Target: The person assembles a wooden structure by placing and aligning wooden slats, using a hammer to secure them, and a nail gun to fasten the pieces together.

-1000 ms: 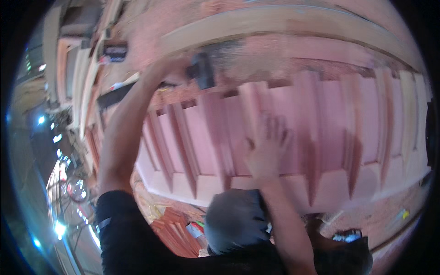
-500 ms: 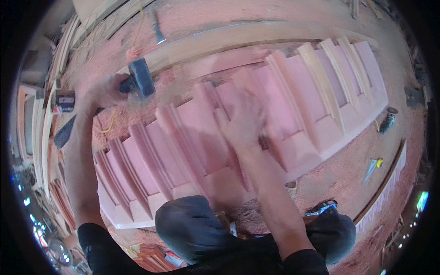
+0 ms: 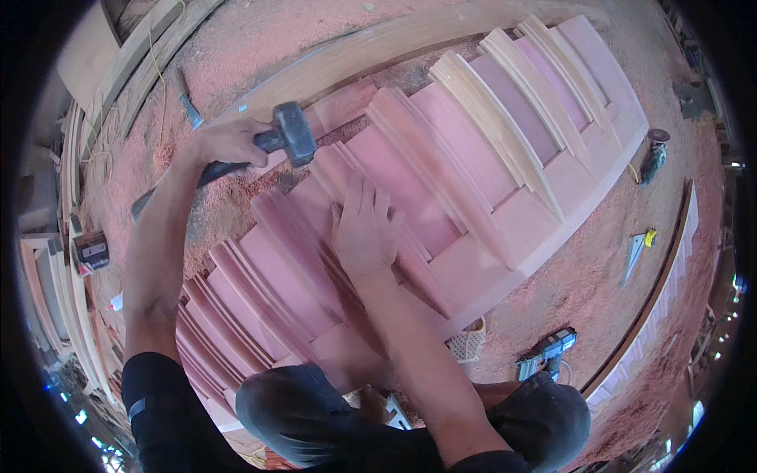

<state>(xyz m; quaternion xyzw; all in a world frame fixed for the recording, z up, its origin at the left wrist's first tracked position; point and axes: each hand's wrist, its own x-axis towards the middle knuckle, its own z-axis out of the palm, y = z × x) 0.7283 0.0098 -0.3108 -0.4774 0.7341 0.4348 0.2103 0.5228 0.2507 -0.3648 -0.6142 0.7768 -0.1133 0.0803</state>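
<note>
My left hand grips the dark handle of a hammer close to its heavy block head. The hammer is held up over the far edge of a long wooden panel, its handle trailing back along my forearm. Across this panel run several parallel moulded wooden strips with pinkish flat panels between them. Flat on one strip near the middle lies my right hand, fingers stretched toward the far edge and nothing visible held in it. My palm hides part of that strip.
Beyond the panel lies a long plank. A chisel-like tool rests on the sawdust at far left. To the right are an angle grinder, a small saw-like tool and a blue nail gun. A woven basket stands nearby.
The view has shifted, and the panel now sits further left and higher in it. My right hand, blurred before, now rests on a strip. The hammer stays in my left hand.
</note>
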